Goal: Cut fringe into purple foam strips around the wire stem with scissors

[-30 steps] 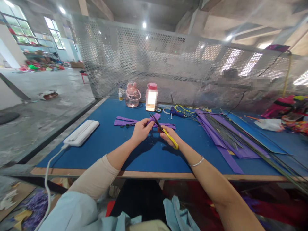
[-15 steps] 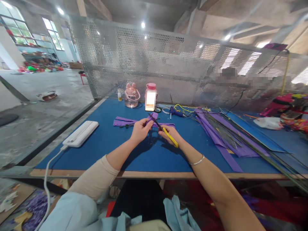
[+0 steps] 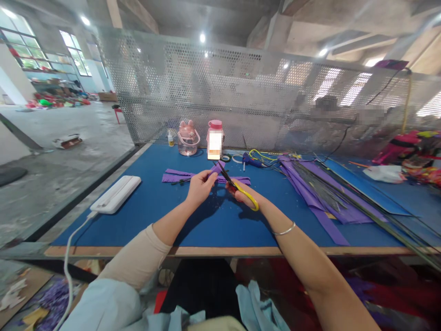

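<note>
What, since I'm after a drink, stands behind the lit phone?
A pink-lidded bottle: its lid shows above the phone. Most of its body is covered, hiding any contents.

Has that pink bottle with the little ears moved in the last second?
No. The eared pink bottle keeps its place against the perforated panel behind it; the whole view has just shifted slightly.
</note>
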`<state>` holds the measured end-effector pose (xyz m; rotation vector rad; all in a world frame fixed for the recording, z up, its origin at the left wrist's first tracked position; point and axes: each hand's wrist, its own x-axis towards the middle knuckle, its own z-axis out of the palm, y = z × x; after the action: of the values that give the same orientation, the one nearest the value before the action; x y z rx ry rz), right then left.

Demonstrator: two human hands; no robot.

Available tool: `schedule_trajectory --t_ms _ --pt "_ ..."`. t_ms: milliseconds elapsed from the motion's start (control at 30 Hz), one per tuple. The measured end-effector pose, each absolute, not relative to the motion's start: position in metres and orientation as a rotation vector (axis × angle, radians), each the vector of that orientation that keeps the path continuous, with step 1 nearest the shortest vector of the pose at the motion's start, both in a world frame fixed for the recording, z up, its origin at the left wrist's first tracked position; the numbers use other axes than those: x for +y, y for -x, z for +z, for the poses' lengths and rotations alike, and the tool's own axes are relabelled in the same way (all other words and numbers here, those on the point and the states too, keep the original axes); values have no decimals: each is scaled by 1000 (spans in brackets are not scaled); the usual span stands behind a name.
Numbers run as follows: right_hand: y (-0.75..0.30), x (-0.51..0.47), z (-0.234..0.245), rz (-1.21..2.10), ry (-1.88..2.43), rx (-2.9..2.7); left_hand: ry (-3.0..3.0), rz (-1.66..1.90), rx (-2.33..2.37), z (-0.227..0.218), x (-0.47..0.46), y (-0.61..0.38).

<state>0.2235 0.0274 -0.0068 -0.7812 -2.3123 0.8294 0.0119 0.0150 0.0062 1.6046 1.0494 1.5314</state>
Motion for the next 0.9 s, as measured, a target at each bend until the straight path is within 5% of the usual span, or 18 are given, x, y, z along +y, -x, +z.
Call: schedule_trajectory --t_ms 900 --pt "-213 21 3 812 965 -2125 -1620 1515 1029 6 14 -13"
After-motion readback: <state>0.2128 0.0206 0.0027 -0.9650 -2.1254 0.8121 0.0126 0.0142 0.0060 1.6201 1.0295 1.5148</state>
